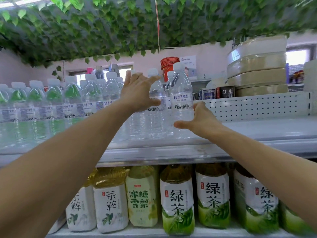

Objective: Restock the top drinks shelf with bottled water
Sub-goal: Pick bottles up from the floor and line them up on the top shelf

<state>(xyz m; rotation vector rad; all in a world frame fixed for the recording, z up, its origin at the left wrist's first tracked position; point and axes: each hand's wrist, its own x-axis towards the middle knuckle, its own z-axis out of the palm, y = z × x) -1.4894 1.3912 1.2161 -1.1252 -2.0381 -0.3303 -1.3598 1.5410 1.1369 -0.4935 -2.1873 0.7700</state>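
The right hand [197,119] was the nearer: thumb and fingers curled round the lower body of the upright water bottle [181,93], which was on the top shelf [257,127], long axis vertical, immediately left of and beyond the palm. The left hand [139,93], fingers spread, appeared to brace the stocked bottle row [72,100], which lay directly left of the water bottle

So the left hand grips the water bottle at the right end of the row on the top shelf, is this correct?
Not the left: the head view shows the right hand gripping that water bottle on the top shelf; the left hand is spread open.
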